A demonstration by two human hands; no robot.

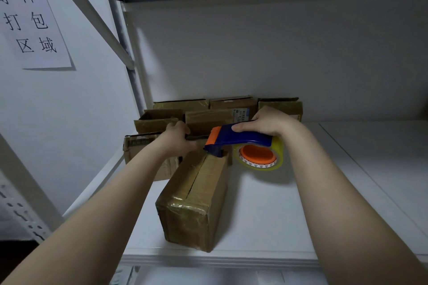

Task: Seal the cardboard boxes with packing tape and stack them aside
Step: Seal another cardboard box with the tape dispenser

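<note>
A long cardboard box (194,201) lies on the white shelf (266,215), its near end wrapped in clear tape and its top seam partly open. My right hand (268,122) grips a blue and orange tape dispenser (238,139) carrying a roll of clear tape (259,157). The dispenser's front edge sits on the box's far end. My left hand (177,139) holds the far left corner of the box, fingers curled over it.
Several more cardboard boxes (208,113) stand in rows against the back wall, and another (143,152) sits just left of the box I hold. A metal rack post (129,71) rises at the left. A paper sign (30,21) hangs on the left wall.
</note>
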